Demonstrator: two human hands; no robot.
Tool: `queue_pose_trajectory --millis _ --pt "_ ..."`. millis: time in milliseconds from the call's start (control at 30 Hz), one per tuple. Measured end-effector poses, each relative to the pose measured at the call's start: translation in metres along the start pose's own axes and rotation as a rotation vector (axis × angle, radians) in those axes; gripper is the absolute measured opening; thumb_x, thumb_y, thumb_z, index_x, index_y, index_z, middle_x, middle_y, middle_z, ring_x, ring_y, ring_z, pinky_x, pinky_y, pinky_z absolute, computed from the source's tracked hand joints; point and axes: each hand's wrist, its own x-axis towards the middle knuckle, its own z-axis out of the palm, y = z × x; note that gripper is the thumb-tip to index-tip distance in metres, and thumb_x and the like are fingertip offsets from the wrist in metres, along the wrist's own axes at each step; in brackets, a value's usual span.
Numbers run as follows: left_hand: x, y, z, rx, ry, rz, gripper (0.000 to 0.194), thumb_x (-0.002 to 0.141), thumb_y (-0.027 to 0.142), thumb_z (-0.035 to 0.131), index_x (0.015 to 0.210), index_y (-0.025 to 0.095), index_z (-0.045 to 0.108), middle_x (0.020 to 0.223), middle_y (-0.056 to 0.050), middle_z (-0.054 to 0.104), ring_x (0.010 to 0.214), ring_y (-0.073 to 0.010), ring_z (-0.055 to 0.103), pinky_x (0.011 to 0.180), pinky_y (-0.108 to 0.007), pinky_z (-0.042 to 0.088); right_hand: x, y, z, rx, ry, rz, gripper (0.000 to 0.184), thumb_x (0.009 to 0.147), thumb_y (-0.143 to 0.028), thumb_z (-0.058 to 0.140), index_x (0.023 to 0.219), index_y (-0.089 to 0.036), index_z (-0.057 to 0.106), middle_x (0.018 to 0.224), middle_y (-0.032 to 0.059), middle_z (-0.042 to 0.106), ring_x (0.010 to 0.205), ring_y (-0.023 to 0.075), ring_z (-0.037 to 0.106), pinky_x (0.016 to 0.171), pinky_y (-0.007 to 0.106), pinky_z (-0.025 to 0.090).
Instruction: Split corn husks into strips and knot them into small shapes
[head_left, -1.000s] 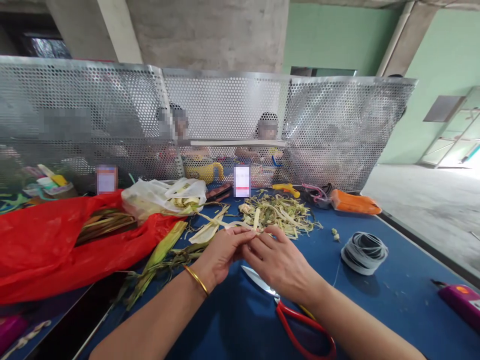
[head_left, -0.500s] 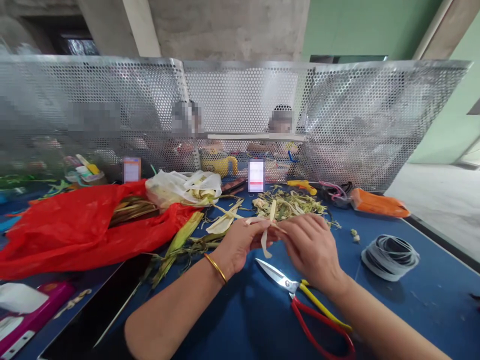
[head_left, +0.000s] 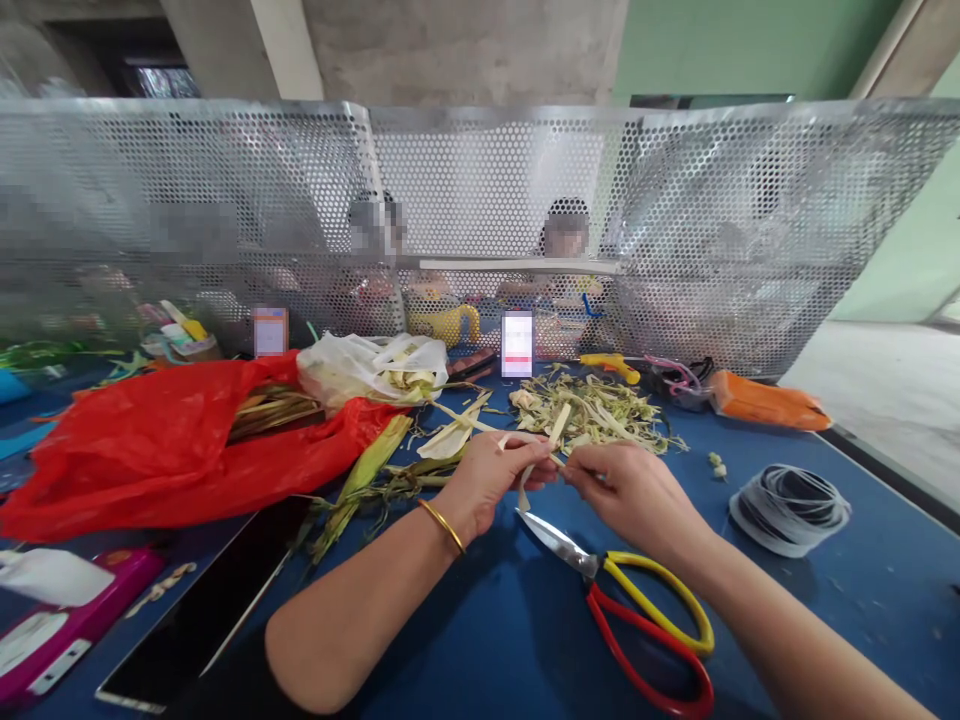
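Pale corn husk strips (head_left: 559, 428) cross between my two hands over the blue table. My left hand (head_left: 495, 475), with a gold bangle at the wrist, pinches them where they meet; one loose end hangs below its fingers. My right hand (head_left: 626, 490) has its thumb and fingers closed on an end of a strip, to the right of the crossing. Just below my hands lie scissors (head_left: 585, 565) with one red and one yellow handle, blades pointing up and left. A heap of husk scraps (head_left: 592, 410) is spread behind my hands.
On the left lie a red plastic bag (head_left: 150, 440), a white bag (head_left: 360, 365) with husks, and a dark flat panel (head_left: 217, 590). A coil of grey cord (head_left: 789, 510) and an orange packet (head_left: 769, 400) sit right. A perforated metal screen (head_left: 495, 180) stands behind, with people beyond it.
My right hand has drawn slightly right, away from my left, and the gap between them has widened. The scissors' yellow handle shows more fully. The whole view has shifted a little.
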Motion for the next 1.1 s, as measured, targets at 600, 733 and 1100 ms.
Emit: queue_pose_trajectory --millis 600,733,1100 --pt "-0.007 -0.009 0.006 0.333 -0.331 -0.078 0.03 0.065 0.043 0.073 0.061 0.013 0.069 0.06 -0.006 0.067 0.054 -0.0137 0.06 0.058 -0.024 0.047 0.006 0.01 0.022 0.44 0.079 0.195 0.027 0.082 -0.03 0.053 0.057 -0.019 0.051 0.059 -0.0028 0.051 0.06 0.0123 0.048 0.057 0.024 0.035" --pt "-0.004 -0.007 0.003 0.226 -0.28 -0.156 0.038 0.068 0.05 0.07 0.068 0.012 0.07 0.066 -0.008 0.069 0.056 -0.0139 0.062 0.054 -0.022 0.046 0.012 0.032 0.017 0.545 -0.085 0.172 0.036 0.088 -0.044 0.044 0.07 -0.018 0.061 0.067 -0.0003 0.059 0.067 0.0142 0.053 0.063 0.025 0.039" --pt "0.001 -0.004 0.0 0.176 -0.208 -0.116 0.026 0.064 0.036 0.078 0.063 0.012 0.067 0.06 -0.004 0.066 0.053 -0.0111 0.06 0.049 -0.02 0.041 0.013 0.041 0.012 0.647 -0.063 0.241 0.028 0.077 -0.042 0.056 0.062 -0.018 0.058 0.054 -0.0022 0.056 0.053 0.0126 0.051 0.056 0.026 0.04"
